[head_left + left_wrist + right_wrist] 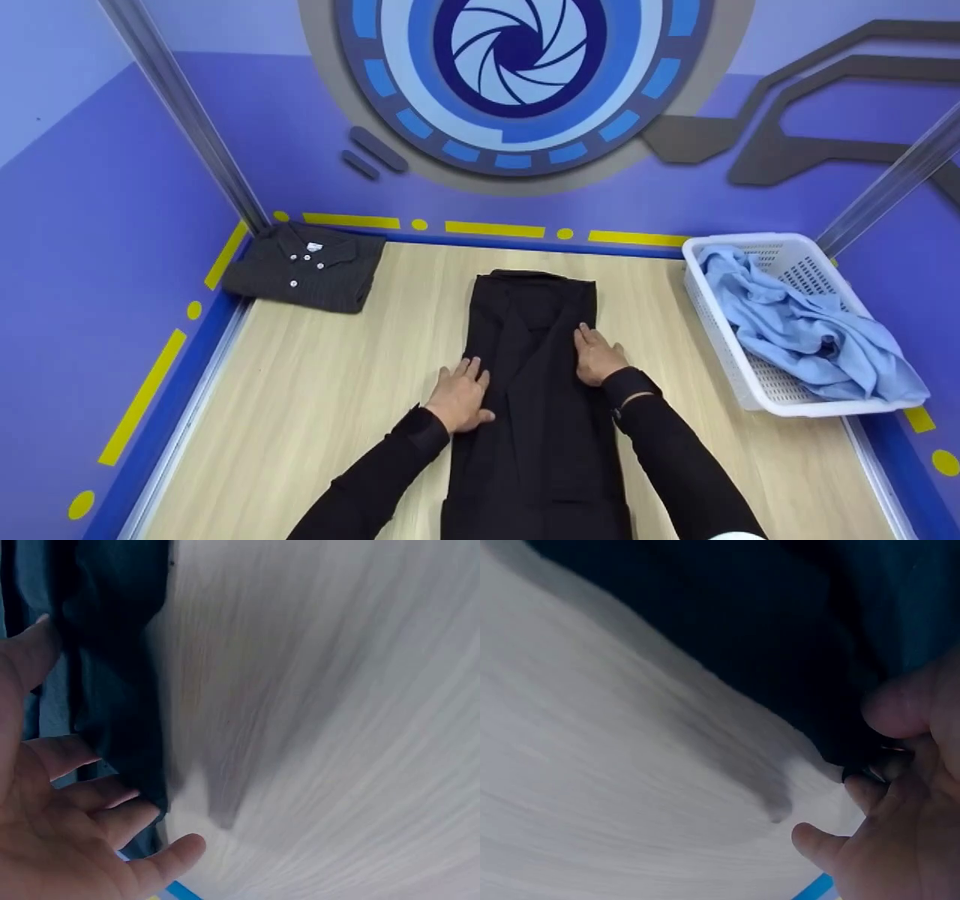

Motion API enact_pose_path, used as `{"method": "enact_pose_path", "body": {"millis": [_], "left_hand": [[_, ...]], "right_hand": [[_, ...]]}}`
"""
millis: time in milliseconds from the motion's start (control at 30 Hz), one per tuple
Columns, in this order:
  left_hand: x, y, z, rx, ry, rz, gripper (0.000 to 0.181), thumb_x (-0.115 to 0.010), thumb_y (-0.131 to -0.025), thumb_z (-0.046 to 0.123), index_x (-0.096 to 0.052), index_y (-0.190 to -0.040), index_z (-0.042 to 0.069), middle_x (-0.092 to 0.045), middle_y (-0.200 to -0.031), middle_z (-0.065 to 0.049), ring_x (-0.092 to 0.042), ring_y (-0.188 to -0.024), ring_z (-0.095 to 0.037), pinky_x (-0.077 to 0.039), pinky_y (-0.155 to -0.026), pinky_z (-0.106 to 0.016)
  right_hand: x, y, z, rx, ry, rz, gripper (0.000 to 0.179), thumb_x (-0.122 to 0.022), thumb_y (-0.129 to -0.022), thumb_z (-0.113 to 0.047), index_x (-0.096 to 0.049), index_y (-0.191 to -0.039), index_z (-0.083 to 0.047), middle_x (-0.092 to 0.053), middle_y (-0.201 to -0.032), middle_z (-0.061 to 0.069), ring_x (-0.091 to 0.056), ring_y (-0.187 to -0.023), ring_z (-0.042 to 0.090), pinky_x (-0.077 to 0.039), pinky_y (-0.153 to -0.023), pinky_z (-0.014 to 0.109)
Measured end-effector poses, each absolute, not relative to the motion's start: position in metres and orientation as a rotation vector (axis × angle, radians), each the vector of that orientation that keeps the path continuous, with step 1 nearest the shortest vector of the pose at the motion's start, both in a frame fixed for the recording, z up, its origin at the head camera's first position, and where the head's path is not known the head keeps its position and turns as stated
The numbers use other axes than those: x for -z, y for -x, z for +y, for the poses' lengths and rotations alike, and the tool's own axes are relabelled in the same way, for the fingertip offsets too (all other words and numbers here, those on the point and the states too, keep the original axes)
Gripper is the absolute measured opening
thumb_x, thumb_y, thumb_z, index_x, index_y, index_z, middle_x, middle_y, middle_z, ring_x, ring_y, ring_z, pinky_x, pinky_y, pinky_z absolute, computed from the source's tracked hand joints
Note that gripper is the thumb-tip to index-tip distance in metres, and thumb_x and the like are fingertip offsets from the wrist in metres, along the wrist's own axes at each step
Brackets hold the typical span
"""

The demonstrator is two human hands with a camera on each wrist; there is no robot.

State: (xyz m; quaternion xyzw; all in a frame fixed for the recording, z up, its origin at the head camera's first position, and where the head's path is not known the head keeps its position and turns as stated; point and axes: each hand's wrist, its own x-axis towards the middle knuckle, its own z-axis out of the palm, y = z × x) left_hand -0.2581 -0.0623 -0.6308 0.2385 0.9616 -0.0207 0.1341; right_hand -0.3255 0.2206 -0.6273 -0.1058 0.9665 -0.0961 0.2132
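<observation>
Fingers apart, left hand and right hand touch opposite side edges of the black garment, which lies between them.

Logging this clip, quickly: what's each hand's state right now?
Left hand: open, touching the black garment.
Right hand: at the garment's edge; whether it grips cannot be told.

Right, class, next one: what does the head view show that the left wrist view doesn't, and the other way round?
Only the head view: the right hand, the white basket, the blue cloth in it, and the folded shirt in the far left corner.

Only the left wrist view: the palm side of the left hand; the head view shows its back.

Both: that hand, the black garment and the wooden table.
</observation>
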Motion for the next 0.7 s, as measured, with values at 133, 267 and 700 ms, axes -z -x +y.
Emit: {"method": "enact_pose_path", "body": {"millis": [133, 267, 700], "left_hand": [[0.629, 0.259, -0.061, 0.079, -0.701, 2.807, 0.075, -0.065, -0.095, 0.058, -0.052, -0.152, 0.011, -0.043, -0.16, -0.016, -0.042, -0.147, -0.032, -0.041, -0.112, -0.054], [0.634, 0.261, -0.06, -0.027, -0.669, 2.82, 0.082, -0.07, -0.094, 0.052, -0.04, -0.159, 0.011, -0.037, -0.163, -0.018, -0.038, -0.149, -0.035, -0.037, -0.116, -0.056], [0.637, 0.275, -0.043, 0.06, -0.801, 2.713, 0.072, -0.069, -0.098, 0.031, -0.035, -0.162, 0.029, -0.023, -0.171, -0.001, -0.024, -0.157, -0.029, -0.028, -0.122, -0.056]], "right_hand": [[0.63, 0.32, 0.226, 0.284, 0.366, 2.758, 0.063, -0.05, -0.096, -0.003, -0.033, -0.154, 0.012, -0.023, -0.166, 0.029, -0.024, -0.152, 0.048, -0.026, -0.115, 0.072], [0.634, 0.307, 0.229, 0.343, 0.567, 2.929, 0.06, -0.062, -0.095, -0.009, -0.044, -0.149, 0.009, -0.034, -0.16, 0.031, -0.034, -0.145, 0.053, -0.035, -0.108, 0.072], [0.635, 0.239, 0.234, 0.187, 1.213, 2.786, 0.055, -0.072, -0.095, -0.029, -0.059, -0.145, -0.009, -0.048, -0.153, 0.02, -0.049, -0.135, 0.046, -0.046, -0.101, 0.064]]}}
